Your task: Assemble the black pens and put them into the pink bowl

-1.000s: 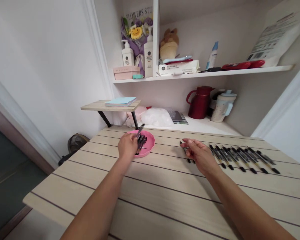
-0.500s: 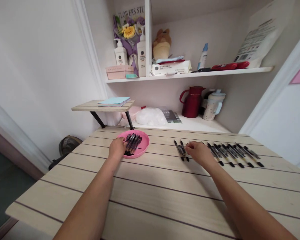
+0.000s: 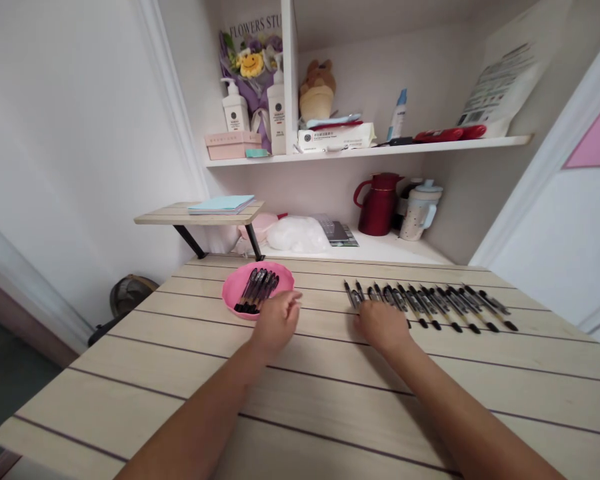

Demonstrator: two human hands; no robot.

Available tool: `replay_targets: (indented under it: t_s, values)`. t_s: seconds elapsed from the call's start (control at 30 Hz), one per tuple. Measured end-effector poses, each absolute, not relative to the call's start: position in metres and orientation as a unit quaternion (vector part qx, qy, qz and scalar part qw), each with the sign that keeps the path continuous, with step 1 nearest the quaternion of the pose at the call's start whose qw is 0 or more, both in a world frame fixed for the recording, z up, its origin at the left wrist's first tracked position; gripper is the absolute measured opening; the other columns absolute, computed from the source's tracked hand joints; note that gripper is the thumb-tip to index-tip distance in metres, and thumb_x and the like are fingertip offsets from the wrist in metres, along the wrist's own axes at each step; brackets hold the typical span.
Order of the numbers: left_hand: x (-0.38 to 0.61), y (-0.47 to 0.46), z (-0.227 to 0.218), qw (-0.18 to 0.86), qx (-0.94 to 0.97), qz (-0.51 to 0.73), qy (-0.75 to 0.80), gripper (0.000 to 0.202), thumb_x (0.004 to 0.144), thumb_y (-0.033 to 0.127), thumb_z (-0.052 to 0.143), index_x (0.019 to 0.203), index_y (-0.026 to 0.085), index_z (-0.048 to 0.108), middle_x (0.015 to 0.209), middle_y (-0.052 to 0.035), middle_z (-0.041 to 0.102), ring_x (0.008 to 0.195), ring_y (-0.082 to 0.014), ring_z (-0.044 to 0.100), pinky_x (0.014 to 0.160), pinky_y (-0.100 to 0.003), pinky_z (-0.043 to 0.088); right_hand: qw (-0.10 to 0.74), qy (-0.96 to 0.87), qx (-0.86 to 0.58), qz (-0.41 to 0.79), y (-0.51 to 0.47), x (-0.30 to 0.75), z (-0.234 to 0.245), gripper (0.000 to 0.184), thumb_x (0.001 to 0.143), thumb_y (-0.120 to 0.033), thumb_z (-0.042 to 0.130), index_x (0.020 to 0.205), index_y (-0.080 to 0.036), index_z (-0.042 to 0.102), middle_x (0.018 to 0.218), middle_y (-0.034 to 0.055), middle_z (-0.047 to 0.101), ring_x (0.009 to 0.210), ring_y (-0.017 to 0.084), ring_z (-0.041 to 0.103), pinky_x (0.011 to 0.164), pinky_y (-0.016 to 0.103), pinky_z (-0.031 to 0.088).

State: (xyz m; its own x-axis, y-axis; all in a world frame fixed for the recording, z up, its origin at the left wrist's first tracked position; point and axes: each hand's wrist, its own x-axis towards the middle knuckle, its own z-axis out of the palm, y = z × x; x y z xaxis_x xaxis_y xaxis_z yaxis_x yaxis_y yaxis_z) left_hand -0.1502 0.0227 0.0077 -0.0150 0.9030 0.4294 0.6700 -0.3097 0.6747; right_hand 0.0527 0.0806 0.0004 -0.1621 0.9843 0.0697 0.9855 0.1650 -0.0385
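Observation:
A pink scalloped plate (image 3: 230, 308) at left-centre holds a bundle of dark pens (image 3: 260, 285). Just off its right edge is my left hand (image 3: 279, 321), its fingers curled together; whatever may be in them is too small to make out. A row of black-and-clear pens (image 3: 443, 307) lies slanted across the right half of the table. Over the lower ends of the leftmost pens, my right hand (image 3: 384, 325) is closed with its fingers bent down on a pen (image 3: 351, 293). The back of the hand hides the fingertips.
The wooden table (image 3: 305, 413) has dark plank lines. A small raised stand (image 3: 167, 215) with blue paper (image 3: 223, 204) rises at back left. Behind stand a red jug (image 3: 379, 205), a pale cup (image 3: 420, 212) and a white plastic bag (image 3: 297, 235), beneath a crowded shelf (image 3: 400, 152).
My left hand has moved right, from the plate's left side to beyond its right edge. My right hand has shifted slightly left and nearer; a pen now lies in the gap by the row.

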Motion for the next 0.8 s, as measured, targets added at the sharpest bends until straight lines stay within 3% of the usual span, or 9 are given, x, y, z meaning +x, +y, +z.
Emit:
replay_targets:
  t_s: [0.1, 0.23, 0.33, 0.5, 0.63, 0.8]
  values:
    - [-0.129, 0.018, -0.005, 0.409, 0.567, 0.433, 0.569, 0.027, 0.076, 0.031, 0.049, 0.095, 0.013, 0.056, 0.078, -0.0069, 0.062, 0.064, -0.0148, 0.058, 0.057, -0.027, 0.045, 0.031, -0.758, -0.651, 0.035, 0.073, 0.043, 0.004, 0.027, 0.073, -0.021, 0.045, 0.086, -0.011, 0.065, 0.092, 0.0174, 0.065, 0.083, 0.025, 0.062, 0.066, 0.032, 0.043]
    - [-0.119, 0.015, -0.01, 0.611, 0.399, 0.447, 0.517, 0.031, 0.071, 0.04, 0.056, 0.084, 0.013, 0.05, 0.077, -0.0098, 0.063, 0.066, -0.0157, 0.061, 0.059, -0.027, 0.046, 0.049, -0.766, -0.628, 0.125, 0.059, 0.029, 0.013, 0.027, 0.068, -0.027, 0.048, 0.084, -0.014, 0.066, 0.085, 0.0148, 0.067, 0.08, 0.025, 0.063, 0.062, 0.029, 0.042]
    - [-0.122, 0.015, -0.008, 0.657, 0.351, 0.456, 0.487, 0.029, 0.067, 0.038, 0.062, 0.078, 0.015, 0.048, 0.07, -0.005, 0.062, 0.061, -0.0136, 0.06, 0.06, -0.026, 0.045, 0.068, -0.783, -0.603, 0.138, 0.043, 0.015, 0.018, 0.027, 0.069, -0.029, 0.046, 0.08, -0.015, 0.066, 0.081, 0.014, 0.068, 0.076, 0.025, 0.063, 0.059, 0.029, 0.041]
    - [-0.123, 0.017, -0.006, 0.683, 0.375, 0.434, 0.452, 0.023, 0.06, 0.028, 0.067, 0.067, 0.013, 0.051, 0.058, 0.0019, 0.055, 0.045, -0.0059, 0.05, 0.047, -0.018, 0.036, 0.081, -0.826, -0.542, 0.13, 0.019, 0.0, 0.025, 0.027, 0.071, -0.032, 0.045, 0.077, -0.018, 0.067, 0.079, 0.0106, 0.068, 0.075, 0.023, 0.062, 0.058, 0.029, 0.04]
    - [-0.122, 0.016, -0.007, 0.664, 0.379, 0.444, 0.467, 0.023, 0.061, 0.024, 0.065, 0.077, 0.013, 0.054, 0.062, -0.0006, 0.059, 0.048, -0.0077, 0.052, 0.047, -0.019, 0.037, 0.09, -0.818, -0.559, 0.098, 0.037, 0.02, 0.033, 0.028, 0.073, -0.039, 0.046, 0.077, -0.019, 0.065, 0.078, 0.0101, 0.067, 0.073, 0.021, 0.062, 0.056, 0.027, 0.038]
    - [-0.122, 0.013, -0.01, 0.645, 0.379, 0.458, 0.48, 0.031, 0.064, 0.022, 0.063, 0.091, 0.013, 0.05, 0.066, -0.0033, 0.06, 0.055, -0.0108, 0.057, 0.051, -0.022, 0.042, 0.129, -0.733, -0.667, 0.013, 0.081, 0.064, 0.023, 0.023, 0.078, -0.032, 0.043, 0.078, -0.02, 0.063, 0.08, 0.0097, 0.067, 0.075, 0.022, 0.061, 0.057, 0.029, 0.037]
